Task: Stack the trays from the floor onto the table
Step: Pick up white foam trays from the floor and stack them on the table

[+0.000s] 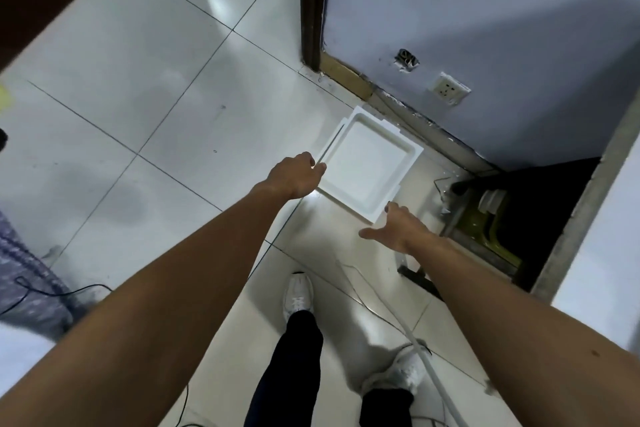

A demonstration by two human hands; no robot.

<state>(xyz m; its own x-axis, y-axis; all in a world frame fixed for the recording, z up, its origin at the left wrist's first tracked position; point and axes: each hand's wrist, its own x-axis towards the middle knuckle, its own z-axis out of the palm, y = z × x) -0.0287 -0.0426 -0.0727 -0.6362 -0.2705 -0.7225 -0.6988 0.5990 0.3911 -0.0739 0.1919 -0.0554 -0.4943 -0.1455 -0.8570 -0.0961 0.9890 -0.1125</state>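
A white square foam tray (367,163) lies on the tiled floor near the wall, with the edge of a second white tray showing under its left side. My left hand (298,177) rests at the tray's left edge, fingers curled around the rim. My right hand (394,224) is at the tray's near right corner, fingers spread, thumb touching the corner. The table is out of view.
A purple-grey wall (485,10) with a socket (449,88) stands behind the tray. A dark door frame (311,3) is at the top. A dark gap with a yellow-green object (485,222) lies to the right. Cables (398,315) cross the floor by my feet.
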